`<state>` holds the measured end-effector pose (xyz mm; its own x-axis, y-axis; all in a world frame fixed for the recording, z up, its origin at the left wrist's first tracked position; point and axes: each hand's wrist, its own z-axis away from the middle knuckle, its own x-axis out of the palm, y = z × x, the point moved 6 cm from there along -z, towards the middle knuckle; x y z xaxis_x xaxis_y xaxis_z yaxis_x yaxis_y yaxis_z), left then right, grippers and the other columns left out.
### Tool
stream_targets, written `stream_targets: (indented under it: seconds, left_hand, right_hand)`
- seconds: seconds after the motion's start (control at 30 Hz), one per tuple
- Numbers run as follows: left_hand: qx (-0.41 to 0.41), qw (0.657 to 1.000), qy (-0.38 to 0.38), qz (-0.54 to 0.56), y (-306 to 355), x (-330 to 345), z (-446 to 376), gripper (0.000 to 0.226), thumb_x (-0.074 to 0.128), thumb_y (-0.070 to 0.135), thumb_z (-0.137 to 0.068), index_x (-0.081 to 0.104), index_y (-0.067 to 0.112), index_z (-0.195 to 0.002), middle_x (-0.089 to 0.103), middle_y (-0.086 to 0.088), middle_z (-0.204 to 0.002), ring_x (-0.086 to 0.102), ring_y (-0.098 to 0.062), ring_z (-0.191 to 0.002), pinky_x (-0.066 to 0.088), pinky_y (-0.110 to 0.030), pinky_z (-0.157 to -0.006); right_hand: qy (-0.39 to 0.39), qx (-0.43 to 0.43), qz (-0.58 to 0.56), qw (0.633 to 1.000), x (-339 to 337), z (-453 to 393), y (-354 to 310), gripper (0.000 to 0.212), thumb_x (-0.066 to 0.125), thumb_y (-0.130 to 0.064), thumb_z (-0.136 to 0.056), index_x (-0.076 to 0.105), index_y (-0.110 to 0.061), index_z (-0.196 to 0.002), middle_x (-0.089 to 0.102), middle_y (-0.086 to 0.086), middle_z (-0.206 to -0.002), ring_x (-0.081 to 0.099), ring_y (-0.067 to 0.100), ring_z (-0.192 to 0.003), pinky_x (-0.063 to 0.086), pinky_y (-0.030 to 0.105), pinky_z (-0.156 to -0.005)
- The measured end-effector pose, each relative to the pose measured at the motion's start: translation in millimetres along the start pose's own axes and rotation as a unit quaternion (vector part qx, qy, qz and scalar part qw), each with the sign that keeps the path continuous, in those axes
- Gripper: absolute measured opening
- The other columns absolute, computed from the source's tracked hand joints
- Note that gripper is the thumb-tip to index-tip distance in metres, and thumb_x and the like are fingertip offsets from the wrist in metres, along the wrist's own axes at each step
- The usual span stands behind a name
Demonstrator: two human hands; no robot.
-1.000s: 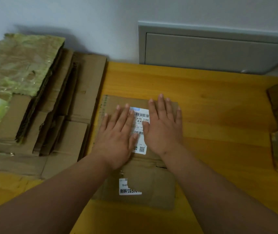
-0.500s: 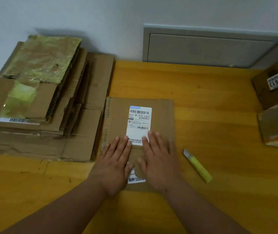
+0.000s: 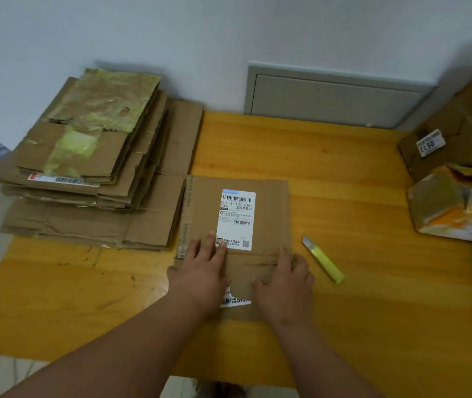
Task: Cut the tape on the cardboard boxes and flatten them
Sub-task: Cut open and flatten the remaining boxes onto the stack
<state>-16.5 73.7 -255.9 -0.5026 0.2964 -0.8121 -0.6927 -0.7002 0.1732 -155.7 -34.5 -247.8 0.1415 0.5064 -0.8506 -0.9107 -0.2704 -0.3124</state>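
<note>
The left hand point(image 3: 202, 271) lies flat, fingers straight and spread, on the flattened box point(image 3: 266, 208), fingertips touching the lower edge of its white shipping label point(image 3: 237, 219). The right hand point(image 3: 285, 282) rests palm-down at the box's right side, fingers slightly bent over the edge (whether they grip it I cannot tell). The box is a creased brown corrugated sheet lying flat in the middle of the yellow wooden table point(image 3: 344, 173), just beside a stack of flattened cardboard point(image 3: 91, 173) with yellowish tape. A yellow utility knife point(image 3: 325, 261) lies just right of the box. Unflattened boxes point(image 3: 456, 179) stand at the right edge, with bare tabletop between them and the flattened box.
</note>
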Motion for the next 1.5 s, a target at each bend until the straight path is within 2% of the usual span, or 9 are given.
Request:
stream_targets:
  seconds: [0.13,0.23,0.37,0.53,0.63,0.9,1.1,1.3,1.5]
  left_hand:
    - [-0.018,1.0,0.014,0.006,-2,-5,11,0.08,0.059,0.06,-0.087,0.01,0.051,-0.149,-0.012,0.016,-0.162,0.003,-0.029,-0.144,0.037,-0.055,-0.101]
    - [-0.049,0.997,0.035,0.041,-6,-7,19,0.091,0.072,0.062,-0.075,0.015,0.055,-0.145,-0.01,0.013,-0.161,0.01,-0.033,-0.139,0.042,-0.052,-0.102]
    - [-0.108,0.988,0.035,0.104,-8,-9,30,0.112,0.084,0.058,-0.062,0.012,0.049,-0.147,-0.005,0.007,-0.16,0.019,-0.036,-0.137,0.043,-0.048,-0.104]
    - [-0.1,0.976,0.081,0.177,-2,-34,39,0.107,0.081,0.039,-0.071,0.008,0.052,-0.148,0.014,-0.003,-0.159,0.038,-0.035,-0.133,0.042,-0.043,-0.104]
    - [-0.079,0.965,0.115,0.222,-4,-68,43,0.1,0.075,0.029,-0.077,0.01,0.052,-0.15,0.035,-0.005,-0.145,0.053,-0.026,-0.117,0.05,-0.036,-0.092]
    - [-0.106,0.946,0.208,0.226,-61,-160,71,0.095,0.073,0.029,-0.081,0.011,0.053,-0.149,0.033,-0.007,-0.142,0.049,-0.029,-0.123,0.049,-0.043,-0.099]
    - [-0.118,0.933,0.249,0.234,-154,-205,85,0.091,0.07,0.034,-0.084,0.012,0.049,-0.152,0.031,-0.008,-0.146,0.045,-0.029,-0.128,0.043,-0.041,-0.105]
    - [-0.092,0.927,0.273,0.241,-254,-245,76,0.077,0.067,0.034,-0.088,0.024,0.036,-0.152,0.034,-0.009,-0.145,0.046,-0.03,-0.128,0.041,-0.043,-0.105]
    - [-0.062,0.935,0.258,0.236,-320,-279,47,0.073,0.067,0.033,-0.09,0.028,0.028,-0.151,0.037,-0.01,-0.146,0.043,-0.03,-0.131,0.039,-0.044,-0.109]
  right_hand:
    - [-0.031,0.066,-0.131,0.989,-12,-9,14,0.081,0.062,-0.022,-0.084,0.018,-0.018,-0.152,0.033,0.014,-0.141,0.045,0.036,-0.12,0.039,0.036,-0.096]
    - [-0.072,0.089,-0.221,0.968,-13,-11,30,0.058,0.066,-0.017,-0.085,0.039,-0.011,-0.135,0.053,0.012,-0.129,0.056,0.031,-0.11,0.047,0.032,-0.086]
    - [-0.082,0.063,-0.277,0.955,-14,1,41,0.039,0.065,-0.014,-0.089,0.041,-0.022,-0.119,0.061,-0.004,-0.105,0.056,0.015,-0.085,0.041,0.026,-0.064]
    - [-0.002,0.036,-0.34,0.94,-44,10,46,0.041,0.064,-0.013,-0.091,0.04,-0.031,-0.119,0.059,-0.016,-0.093,0.06,0.016,-0.088,0.043,0.028,-0.075]
    - [0.021,0.008,-0.359,0.933,-71,9,33,0.043,0.065,-0.012,-0.09,0.041,-0.028,-0.121,0.058,-0.016,-0.091,0.059,0.017,-0.087,0.042,0.028,-0.078]
    - [0.028,-0.094,-0.398,0.912,-110,18,-69,0.039,0.07,-0.01,-0.087,0.046,-0.028,-0.113,0.061,-0.012,-0.095,0.059,0.016,-0.093,0.04,0.023,-0.08]
    - [0.015,-0.162,-0.376,0.912,-100,33,-176,0.039,0.069,-0.012,-0.088,0.05,-0.024,-0.12,0.064,-0.001,-0.117,0.06,0.02,-0.108,0.046,0.029,-0.093]
    - [0.013,-0.177,-0.355,0.918,-69,41,-282,0.079,0.068,-0.016,-0.09,0.022,-0.016,-0.154,0.047,0.005,-0.145,0.047,0.023,-0.132,0.038,0.036,-0.111]
    - [0.038,-0.171,-0.341,0.923,-47,34,-352,0.085,0.07,-0.016,-0.077,0.025,-0.029,-0.147,0.054,-0.002,-0.132,0.054,0.017,-0.114,0.043,0.031,-0.097]
